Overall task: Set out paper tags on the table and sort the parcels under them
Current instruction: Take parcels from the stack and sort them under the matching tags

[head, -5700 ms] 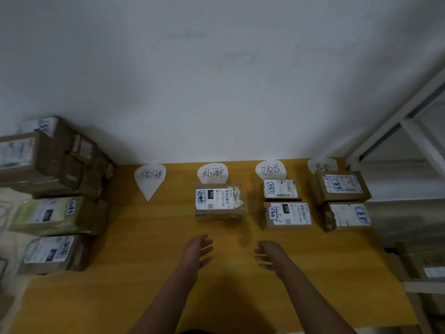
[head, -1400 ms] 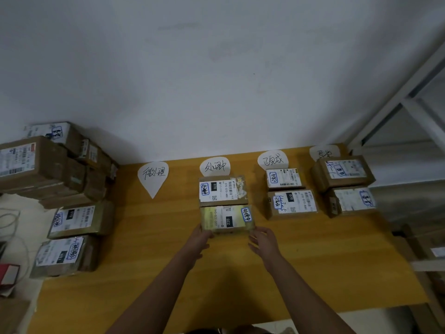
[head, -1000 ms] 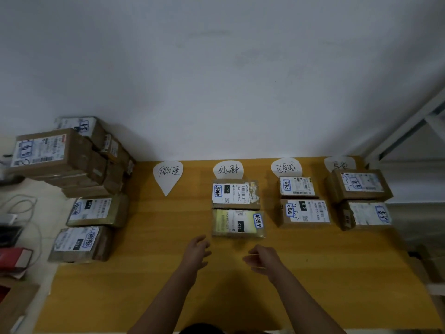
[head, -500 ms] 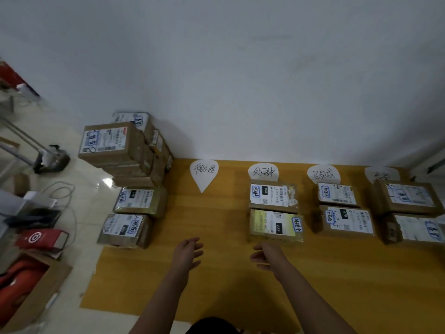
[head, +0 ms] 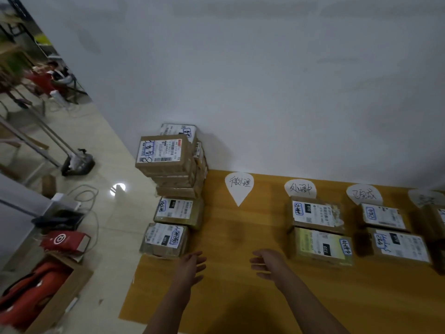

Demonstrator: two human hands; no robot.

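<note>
Now the stacked brown cardboard parcels [head: 168, 162] at the left of the yellow wooden table [head: 240, 237] are being faced; the left hand [head: 190, 265], loose and empty, is being stretched toward them; the right hand [head: 267, 262], likewise empty, is being drawn off the yellow-green parcel [head: 321, 247], newly laid under the second white paper tag [head: 300, 188]; another pick is likely being prepared.

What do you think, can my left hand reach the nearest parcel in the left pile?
Probably yes. The left hand is open and empty, just beside the nearest parcel, with nothing between them.
</note>
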